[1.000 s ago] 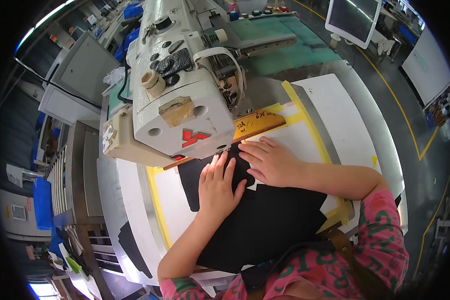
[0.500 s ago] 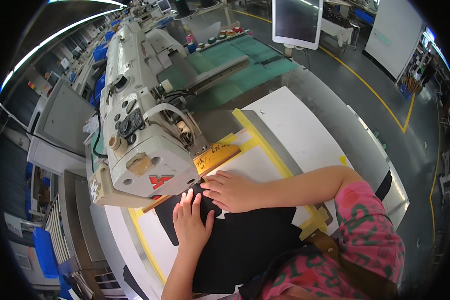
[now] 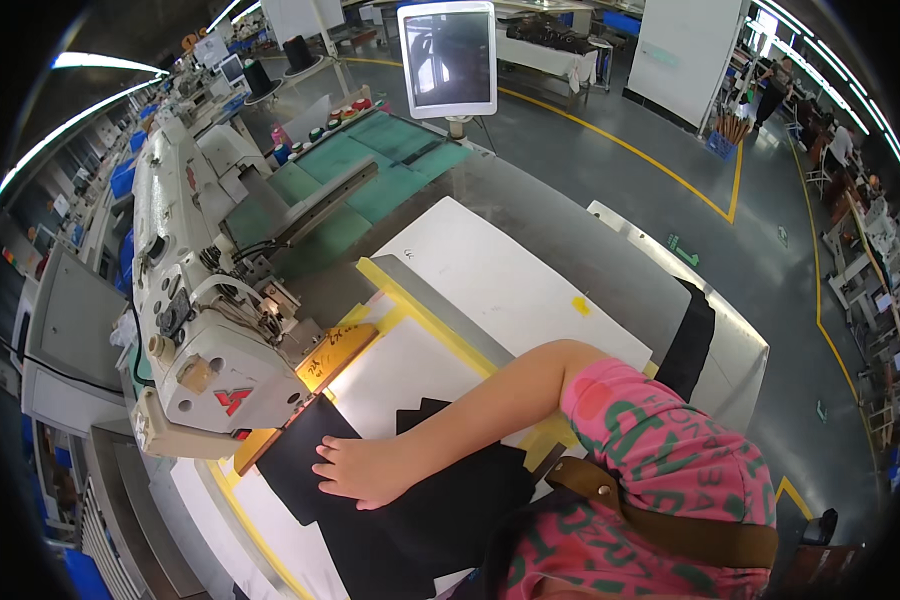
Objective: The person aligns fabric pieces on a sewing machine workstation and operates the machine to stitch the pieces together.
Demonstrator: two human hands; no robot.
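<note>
Right hand (image 3: 370, 472) on black fabric (image 3: 292, 460), palm down; white machine (image 3: 245, 370) nearby

white-framed screen (image 3: 450, 58); upright white panel (image 3: 682, 60); grey floor (image 3: 610, 175), yellow lines (image 3: 736, 190).

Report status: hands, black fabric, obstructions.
Right hand resting on black fabric. Left hand out of view. Fabric lying over white sheet. Machine head close by far edge.
</note>
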